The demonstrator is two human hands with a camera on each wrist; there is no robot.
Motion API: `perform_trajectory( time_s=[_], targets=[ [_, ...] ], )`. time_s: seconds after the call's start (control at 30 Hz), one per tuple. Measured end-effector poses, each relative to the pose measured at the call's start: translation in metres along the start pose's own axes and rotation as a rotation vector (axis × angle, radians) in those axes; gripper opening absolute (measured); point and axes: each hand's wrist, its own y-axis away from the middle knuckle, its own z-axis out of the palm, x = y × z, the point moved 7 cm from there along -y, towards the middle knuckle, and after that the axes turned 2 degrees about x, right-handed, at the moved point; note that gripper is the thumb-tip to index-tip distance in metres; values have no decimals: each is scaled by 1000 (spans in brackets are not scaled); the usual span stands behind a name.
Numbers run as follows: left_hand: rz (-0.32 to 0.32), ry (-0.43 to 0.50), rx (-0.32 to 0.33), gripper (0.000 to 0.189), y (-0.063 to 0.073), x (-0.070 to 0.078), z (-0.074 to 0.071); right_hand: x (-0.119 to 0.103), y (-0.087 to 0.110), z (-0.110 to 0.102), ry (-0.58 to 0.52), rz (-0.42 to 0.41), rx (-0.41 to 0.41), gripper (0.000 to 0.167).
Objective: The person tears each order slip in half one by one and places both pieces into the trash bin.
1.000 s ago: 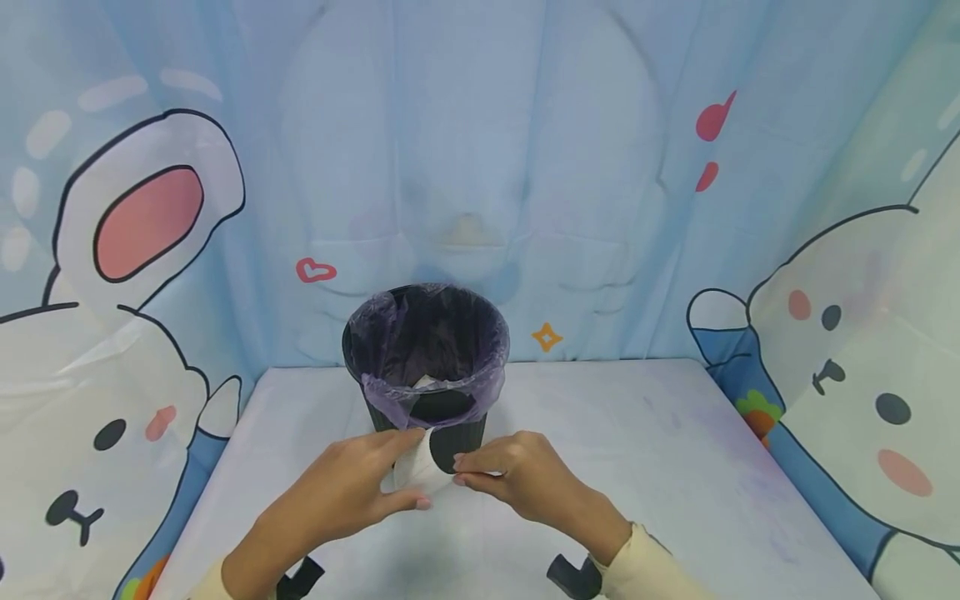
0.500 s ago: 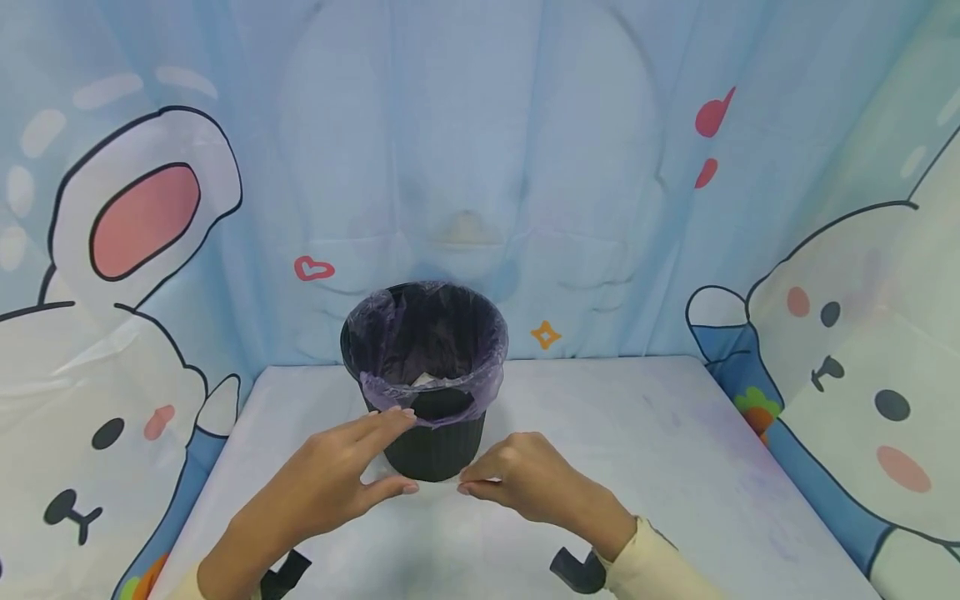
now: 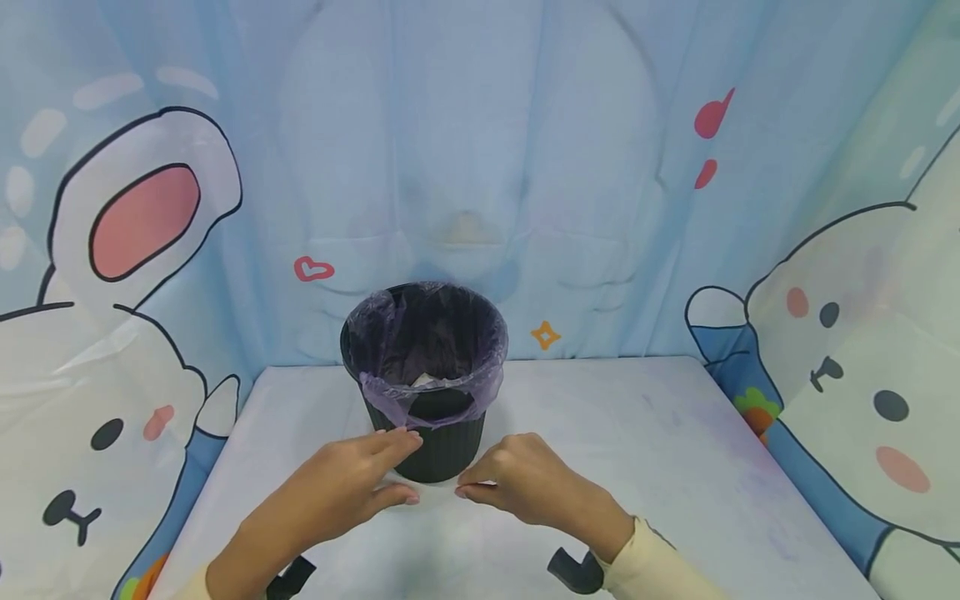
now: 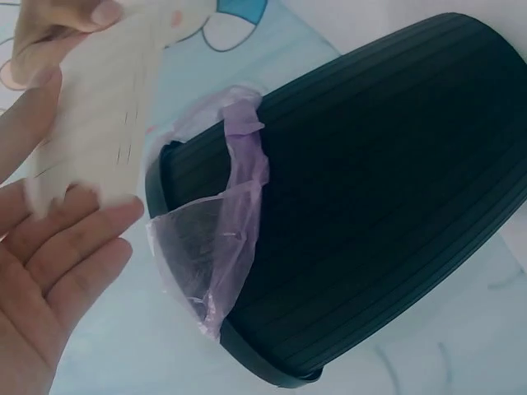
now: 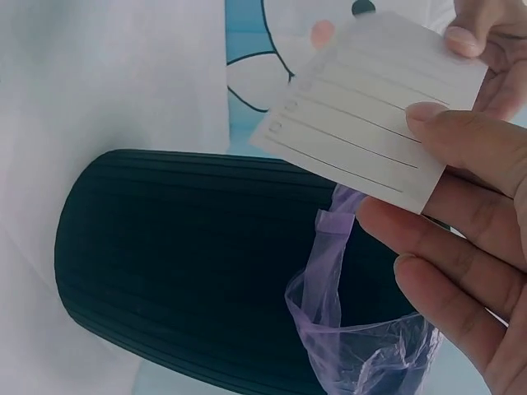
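A lined loose-leaf sheet with punched holes along one edge is between the two hands in front of the bin. My right hand pinches it, thumb on its face, fingers behind. My left hand is at the opposite side, its straight fingers and thumb spread wide. In the left wrist view, its fingertips lie right at the edge of the paper. The head view hides the sheet, turned edge-on. Behind both hands stands the black waste bin, upright, lined with a purple bag.
Something white lies inside the bin. The bin stands on a white-covered table, close to a blue cartoon curtain that also runs along both sides. Black straps show at the wrists.
One second ago the sheet showed its white face between the hands; it has since turned edge-on. My left fingers rose, then came down a little. My right hand has barely moved.
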Motion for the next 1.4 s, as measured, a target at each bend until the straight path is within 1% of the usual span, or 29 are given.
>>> perform_trajectory(
  time_s=[0.1,0.2,0.27,0.37,0.5,0.6,0.8,0.9,1.1,1.2,1.3,1.4],
  targets=[
    [8,-26,-45,44,-2,0,6,-1,0,0,7,0,-10,6],
    [24,-47,-78,33,-4,2,10,0,-1,1,4,8,-23,6],
    [21,-57,-105,27,-6,3,13,1,0,2,4,14,-30,6],
    [12,-55,-148,15,-8,3,17,2,0,3,2,27,-36,5],
    [-17,-9,-209,7,-9,0,22,4,-1,3,-3,42,-41,5],
    [-42,22,-228,8,-10,-3,25,5,0,3,-18,49,-38,6],
    [-83,90,-224,12,-10,-8,27,8,1,4,-39,61,-9,13],
    [-112,118,-227,13,-10,-10,28,7,2,5,-45,53,14,18],
    [-169,163,-237,10,-10,-13,32,8,1,14,-64,50,40,29],
    [-198,210,-254,9,-10,-16,35,8,0,21,-63,48,42,35],
    [-218,274,-283,12,-9,-20,38,7,-2,28,-56,35,42,34],
    [-230,348,-306,14,-8,-26,42,5,-5,33,-50,10,62,27]
  ],
)
